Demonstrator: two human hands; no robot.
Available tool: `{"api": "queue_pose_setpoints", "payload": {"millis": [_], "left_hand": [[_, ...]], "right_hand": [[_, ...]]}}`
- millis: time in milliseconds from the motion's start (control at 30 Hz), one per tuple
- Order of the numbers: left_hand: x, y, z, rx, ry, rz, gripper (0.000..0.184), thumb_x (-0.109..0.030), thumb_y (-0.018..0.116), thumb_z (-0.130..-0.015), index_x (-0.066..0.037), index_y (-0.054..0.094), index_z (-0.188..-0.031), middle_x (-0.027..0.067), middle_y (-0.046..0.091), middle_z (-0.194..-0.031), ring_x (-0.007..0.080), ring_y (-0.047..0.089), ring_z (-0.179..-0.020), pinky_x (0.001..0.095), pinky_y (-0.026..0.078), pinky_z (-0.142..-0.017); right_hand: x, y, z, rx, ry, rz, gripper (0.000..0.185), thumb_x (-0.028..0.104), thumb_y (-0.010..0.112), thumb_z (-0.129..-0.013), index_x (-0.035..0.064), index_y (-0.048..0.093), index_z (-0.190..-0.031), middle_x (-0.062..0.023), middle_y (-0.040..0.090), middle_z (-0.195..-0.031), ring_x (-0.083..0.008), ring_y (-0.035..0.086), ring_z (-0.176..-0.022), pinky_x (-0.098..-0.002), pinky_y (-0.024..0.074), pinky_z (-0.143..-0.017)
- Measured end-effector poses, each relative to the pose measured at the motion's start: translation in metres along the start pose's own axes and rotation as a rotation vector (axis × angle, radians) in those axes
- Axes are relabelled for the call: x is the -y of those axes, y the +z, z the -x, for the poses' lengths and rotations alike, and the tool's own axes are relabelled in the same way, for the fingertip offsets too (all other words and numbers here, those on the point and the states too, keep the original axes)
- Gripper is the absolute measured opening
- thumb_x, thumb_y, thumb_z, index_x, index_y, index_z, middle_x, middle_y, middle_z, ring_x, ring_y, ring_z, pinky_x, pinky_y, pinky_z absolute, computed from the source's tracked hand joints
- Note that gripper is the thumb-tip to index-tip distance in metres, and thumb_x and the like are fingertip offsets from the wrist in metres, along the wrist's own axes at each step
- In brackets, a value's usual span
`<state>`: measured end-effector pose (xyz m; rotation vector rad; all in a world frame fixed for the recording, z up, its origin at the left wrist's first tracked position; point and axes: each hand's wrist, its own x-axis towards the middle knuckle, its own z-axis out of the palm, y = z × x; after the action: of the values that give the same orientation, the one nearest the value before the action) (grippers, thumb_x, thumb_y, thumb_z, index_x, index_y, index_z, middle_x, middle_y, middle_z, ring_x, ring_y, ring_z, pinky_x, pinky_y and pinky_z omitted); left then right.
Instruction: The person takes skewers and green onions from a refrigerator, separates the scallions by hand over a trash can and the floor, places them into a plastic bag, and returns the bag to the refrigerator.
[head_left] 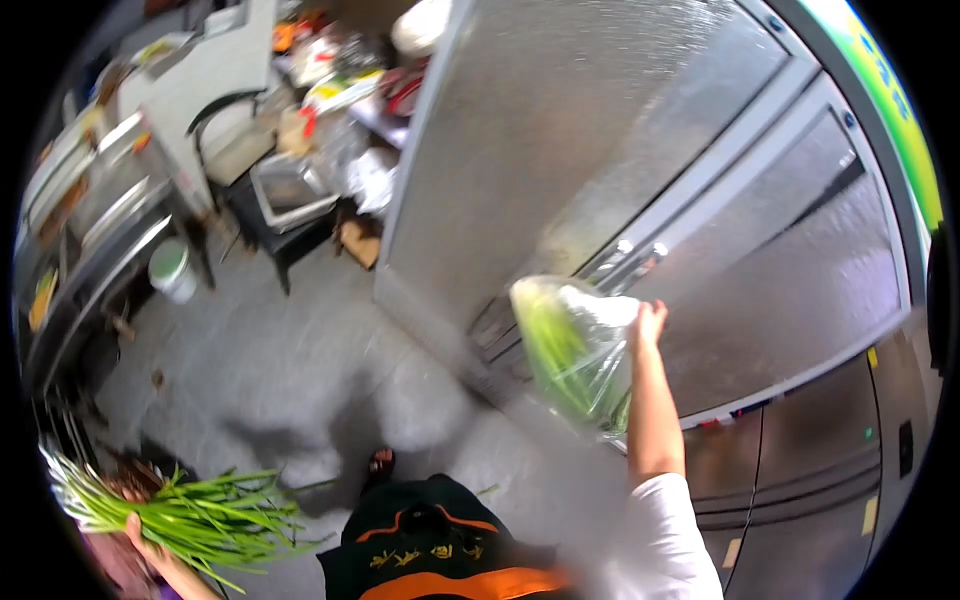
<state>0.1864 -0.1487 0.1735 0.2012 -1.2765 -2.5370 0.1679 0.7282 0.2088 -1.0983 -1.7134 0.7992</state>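
Observation:
A bunch of long green stalks with white ends (210, 515) lies across my left hand (148, 545) at the lower left, its fingers wrapped round the stalks. My right hand (650, 322) is closed on the top of a clear plastic bag (575, 350) holding more green stalks. The bag hangs in front of a large glass-doored cabinet (600, 150), close to its door handles (640, 258). Part of the bag's lower end is blurred.
At the upper left a black chair (265, 220) carries a tray, with piled bags (345, 110) behind it. A white bucket (173, 270) stands beside a metal counter (95, 270). Steel cabinet doors (810, 470) are at the right, grey floor (270, 350) below.

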Motion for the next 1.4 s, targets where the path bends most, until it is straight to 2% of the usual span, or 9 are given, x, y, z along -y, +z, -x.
{"api": "queue_pose_setpoints", "payload": {"millis": [67, 133, 467, 733, 1000, 1133, 1200, 1233, 1400], "left_hand": [[0.005, 0.031, -0.012, 0.024, 0.023, -0.010, 0.058, -0.010, 0.054, -0.072, -0.002, 0.033, -0.125, 0.0100, 0.053, -0.106, 0.0187, 0.050, -0.094, 0.0318, 0.037, -0.086], [0.002, 0.052, -0.009, 0.057, 0.056, -0.011, 0.062, -0.010, 0.055, -0.071, -0.003, 0.030, -0.127, 0.0094, 0.052, -0.106, 0.0185, 0.049, -0.095, 0.0319, 0.036, -0.088], [-0.021, 0.067, 0.010, 0.168, 0.082, -0.124, 0.066, -0.007, 0.057, -0.068, -0.006, 0.028, -0.128, 0.0074, 0.052, -0.098, 0.0154, 0.049, -0.088, 0.0291, 0.039, -0.080], [0.027, 0.115, -0.075, 0.321, -0.059, -0.024, 0.065, -0.007, 0.060, -0.065, -0.006, 0.032, -0.124, 0.0073, 0.052, -0.097, 0.0145, 0.051, -0.083, 0.0283, 0.042, -0.078], [0.089, 0.176, -0.167, 0.716, -0.339, 0.045, 0.060, -0.005, 0.058, -0.064, -0.006, 0.036, -0.121, 0.0068, 0.053, -0.094, 0.0175, 0.052, -0.082, 0.0301, 0.044, -0.076], [0.100, 0.224, -0.148, 0.749, -0.376, 0.072, 0.056, -0.007, 0.059, -0.064, -0.006, 0.037, -0.116, 0.0060, 0.050, -0.083, 0.0169, 0.049, -0.073, 0.0297, 0.043, -0.071], [0.103, 0.238, -0.142, 0.751, -0.377, 0.077, 0.055, -0.008, 0.059, -0.063, -0.006, 0.037, -0.114, 0.0054, 0.048, -0.079, 0.0163, 0.047, -0.068, 0.0289, 0.043, -0.067], [0.107, 0.243, -0.142, 0.788, -0.384, 0.102, 0.056, -0.008, 0.059, -0.063, -0.006, 0.037, -0.114, 0.0054, 0.048, -0.079, 0.0162, 0.047, -0.068, 0.0286, 0.043, -0.066], [0.125, 0.259, -0.141, 0.795, -0.405, 0.069, 0.059, -0.008, 0.060, -0.062, -0.005, 0.038, -0.117, 0.0072, 0.051, -0.086, 0.0179, 0.051, -0.073, 0.0299, 0.045, -0.071]], "right_hand": [[0.011, 0.026, -0.009, 0.204, 0.152, -0.028, 0.048, 0.019, 0.049, -0.076, 0.0055, 0.038, -0.120, -0.0174, 0.051, -0.107, -0.0240, 0.050, -0.096, -0.0333, 0.0399, -0.082], [0.039, 0.027, -0.001, 0.304, 0.213, -0.026, 0.043, 0.014, 0.048, -0.076, 0.0079, 0.040, -0.118, -0.0070, 0.053, -0.083, -0.0126, 0.048, -0.069, -0.0266, 0.0407, -0.057], [0.004, 0.029, 0.011, 0.505, 0.058, -0.194, 0.040, 0.008, 0.042, -0.075, 0.0064, 0.045, -0.114, -0.0058, 0.053, -0.078, -0.0139, 0.048, -0.064, -0.0269, 0.0411, -0.057], [-0.023, -0.143, 0.201, 0.548, -0.036, -0.187, 0.044, 0.000, 0.037, -0.075, 0.0058, 0.038, -0.118, -0.0039, 0.056, -0.093, -0.0080, 0.044, -0.065, -0.0200, 0.0380, -0.058], [-0.040, -0.370, 0.346, -0.169, 0.342, -0.077, 0.032, 0.003, 0.038, -0.074, 0.0019, 0.046, -0.105, -0.0016, 0.049, -0.082, -0.0090, 0.041, -0.064, -0.0234, 0.0365, -0.056], [-0.040, -0.425, 0.359, -0.228, 0.283, 0.484, 0.038, 0.007, 0.042, -0.075, -0.0003, 0.043, -0.112, -0.0170, 0.058, -0.096, -0.0235, 0.057, -0.085, -0.0330, 0.0438, -0.075], [-0.034, -0.432, 0.372, 0.165, 0.743, 0.947, 0.037, 0.015, 0.047, -0.076, -0.0005, 0.049, -0.109, -0.0254, 0.056, -0.099, -0.0328, 0.054, -0.097, -0.0371, 0.0421, -0.084], [-0.011, -0.419, 0.380, 0.340, 0.675, 1.136, 0.034, 0.022, 0.050, -0.076, -0.0010, 0.056, -0.100, -0.0267, 0.056, -0.095, -0.0375, 0.054, -0.093, -0.0399, 0.0422, -0.084], [-0.005, -0.390, 0.368, 0.473, 0.686, 1.178, 0.058, 0.047, 0.052, -0.072, -0.0043, 0.057, -0.100, -0.0262, 0.054, -0.102, -0.0346, 0.052, -0.100, -0.0354, 0.0412, -0.087]]}}
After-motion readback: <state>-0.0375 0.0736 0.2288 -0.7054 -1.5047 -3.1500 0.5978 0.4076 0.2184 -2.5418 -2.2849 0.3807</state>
